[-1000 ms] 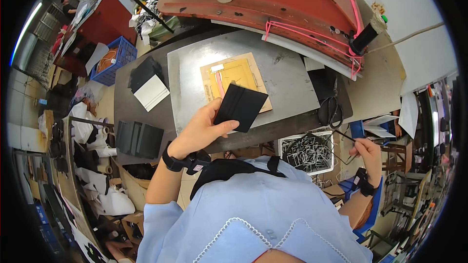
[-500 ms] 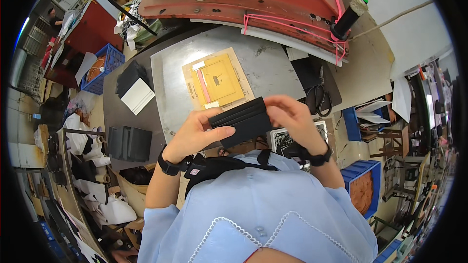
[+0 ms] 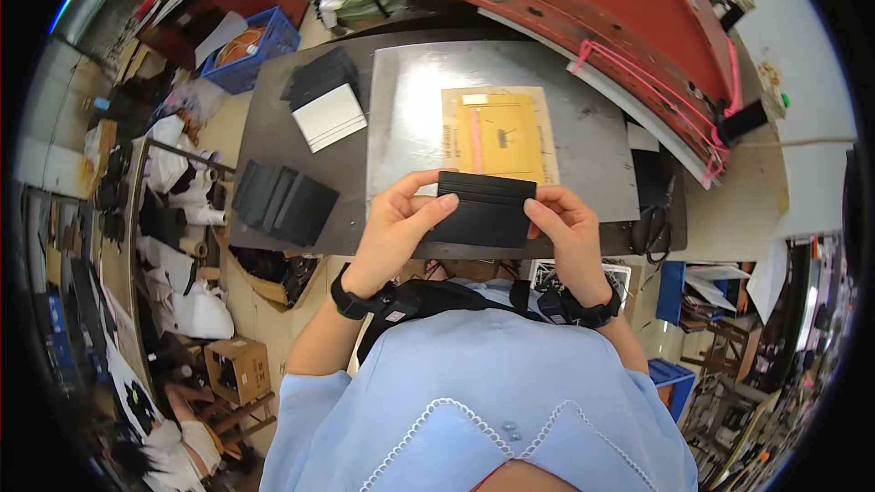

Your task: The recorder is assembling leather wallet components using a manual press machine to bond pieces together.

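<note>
Between my two hands is a black card holder panel point(image 3: 483, 210) with stepped slots along its far part, held roughly level over the near edge of the table. My left hand point(image 3: 394, 226) pinches its left end, thumb on top and fingers behind. At the right edge my right hand point(image 3: 570, 230) grips it between thumb and bent fingers. Beyond it, a yellow template point(image 3: 515, 150) with a pink strip lies on a tan board, on a shiny metal plate point(image 3: 406, 118). To the left are a white slotted panel point(image 3: 329, 118) beside dark pieces and stacked black panels point(image 3: 284, 205).
A red machine beam point(image 3: 592, 0) with pink cord crosses the far right. Black-handled scissors point(image 3: 653, 230) lie at the table's right end. A blue crate point(image 3: 278, 46) stands past the far left corner. Rolls fill a left rack point(image 3: 205, 216); another person point(image 3: 187, 446) is at lower left.
The card holder panel has turned from tilted to nearly level. My right hand has come down from its upper right corner to grip its right edge. The view has shifted, moving the table rightward.
</note>
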{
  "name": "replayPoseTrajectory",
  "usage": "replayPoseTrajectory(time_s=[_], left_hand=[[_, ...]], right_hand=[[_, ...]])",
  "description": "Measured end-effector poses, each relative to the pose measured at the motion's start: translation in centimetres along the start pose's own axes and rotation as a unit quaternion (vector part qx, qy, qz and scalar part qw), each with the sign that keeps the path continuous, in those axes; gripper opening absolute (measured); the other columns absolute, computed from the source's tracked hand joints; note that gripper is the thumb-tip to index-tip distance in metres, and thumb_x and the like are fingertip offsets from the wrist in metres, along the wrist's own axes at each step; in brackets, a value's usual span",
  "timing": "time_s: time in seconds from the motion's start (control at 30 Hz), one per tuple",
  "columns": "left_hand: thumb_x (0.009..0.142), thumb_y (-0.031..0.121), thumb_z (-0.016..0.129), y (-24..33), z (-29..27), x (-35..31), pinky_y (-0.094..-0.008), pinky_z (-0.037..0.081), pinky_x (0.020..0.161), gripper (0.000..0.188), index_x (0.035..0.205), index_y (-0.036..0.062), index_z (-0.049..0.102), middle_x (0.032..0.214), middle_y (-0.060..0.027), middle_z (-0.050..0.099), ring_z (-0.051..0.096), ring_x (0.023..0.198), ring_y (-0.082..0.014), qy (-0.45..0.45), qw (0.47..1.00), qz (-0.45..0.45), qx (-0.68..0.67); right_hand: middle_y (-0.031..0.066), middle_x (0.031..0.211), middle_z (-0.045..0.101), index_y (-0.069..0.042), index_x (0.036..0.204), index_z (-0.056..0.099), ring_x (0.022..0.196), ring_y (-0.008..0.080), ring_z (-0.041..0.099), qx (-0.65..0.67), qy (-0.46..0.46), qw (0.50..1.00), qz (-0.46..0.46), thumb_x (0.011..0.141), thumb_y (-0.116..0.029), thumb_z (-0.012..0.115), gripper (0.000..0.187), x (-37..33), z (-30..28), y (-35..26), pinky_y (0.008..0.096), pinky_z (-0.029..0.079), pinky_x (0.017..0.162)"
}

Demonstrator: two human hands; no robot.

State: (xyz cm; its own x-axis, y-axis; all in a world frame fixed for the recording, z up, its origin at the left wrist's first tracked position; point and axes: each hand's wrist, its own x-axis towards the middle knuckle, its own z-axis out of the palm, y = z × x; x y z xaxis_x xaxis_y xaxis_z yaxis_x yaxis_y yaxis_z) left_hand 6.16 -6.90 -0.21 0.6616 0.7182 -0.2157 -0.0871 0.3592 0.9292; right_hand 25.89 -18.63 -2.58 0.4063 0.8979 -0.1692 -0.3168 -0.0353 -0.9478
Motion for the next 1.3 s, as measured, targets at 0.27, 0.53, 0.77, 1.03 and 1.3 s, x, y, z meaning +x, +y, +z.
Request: replayPoseTrajectory(time_s=[0.27, 0.53, 0.77, 1.03, 1.3], left_hand=[[0.091, 0.004, 0.066, -2.1, -3.9, -1.8, -0.0179, 0.045, 0.067, 0.020, 0.107, 0.0021, 0.053, 0.099, -0.0063, 0.069, 0.060, 0.082, -0.0035, 0.065, 0.996, 0.043, 0.034], [0.088, 0.000, 0.067, -3.8, -12.5, -6.7, -0.0205, 0.047, 0.067, 0.030, 0.114, 0.0008, 0.052, 0.098, -0.0048, 0.066, 0.057, 0.078, -0.0060, 0.410, 0.867, 0.167, 0.228], [0.080, 0.008, 0.072, -1.0, -14.2, -4.8, -0.0435, 0.041, 0.099, 0.039, 0.115, -0.0004, 0.058, 0.133, -0.0190, 0.051, 0.049, 0.123, -0.0372, 0.409, 0.592, 0.240, 0.652], [0.069, 0.017, 0.080, 3.3, -17.0, 5.8, -0.0402, 0.046, 0.090, 0.059, 0.121, 0.0030, 0.055, 0.121, -0.0129, 0.057, 0.054, 0.114, -0.0311, 0.153, 0.591, 0.210, 0.763], [0.069, 0.014, 0.078, 3.4, -20.6, 10.4, -0.0390, 0.044, 0.078, 0.031, 0.092, 0.0086, 0.058, 0.087, -0.0088, 0.057, 0.058, 0.089, -0.0277, 0.175, 0.574, 0.259, 0.757]], right_hand=[[0.0027, 0.088, 0.065, 0.002, 0.106, 0.066, 0.078, 0.0085, 0.059, -0.182, -0.045, 0.982, -0.035, 0.092, -0.012, 0.067, 0.020, 1.8, 3.0, 2.1, 0.0227, 0.049, 0.071], [0.0069, 0.105, 0.067, 0.000, 0.117, 0.062, 0.092, 0.0121, 0.064, -0.195, -0.093, 0.975, -0.049, 0.097, -0.010, 0.059, 0.023, 2.9, 3.0, 0.5, 0.0246, 0.050, 0.080], [0.0053, 0.101, 0.067, 0.001, 0.113, 0.063, 0.088, 0.0115, 0.064, -0.208, -0.089, 0.972, -0.069, 0.098, -0.010, 0.058, 0.020, 3.4, 3.7, -0.4, 0.0239, 0.049, 0.078], [0.0078, 0.099, 0.067, 0.003, 0.107, 0.065, 0.085, 0.0145, 0.067, -0.243, -0.106, 0.960, -0.093, 0.096, -0.007, 0.057, 0.016, 2.5, 4.3, 0.2, 0.0258, 0.051, 0.079], [0.0063, 0.097, 0.067, 0.001, 0.107, 0.065, 0.085, 0.0123, 0.065, -0.223, -0.046, 0.972, -0.050, 0.097, -0.009, 0.058, 0.017, 1.3, 1.5, 0.7, 0.0245, 0.050, 0.075]])
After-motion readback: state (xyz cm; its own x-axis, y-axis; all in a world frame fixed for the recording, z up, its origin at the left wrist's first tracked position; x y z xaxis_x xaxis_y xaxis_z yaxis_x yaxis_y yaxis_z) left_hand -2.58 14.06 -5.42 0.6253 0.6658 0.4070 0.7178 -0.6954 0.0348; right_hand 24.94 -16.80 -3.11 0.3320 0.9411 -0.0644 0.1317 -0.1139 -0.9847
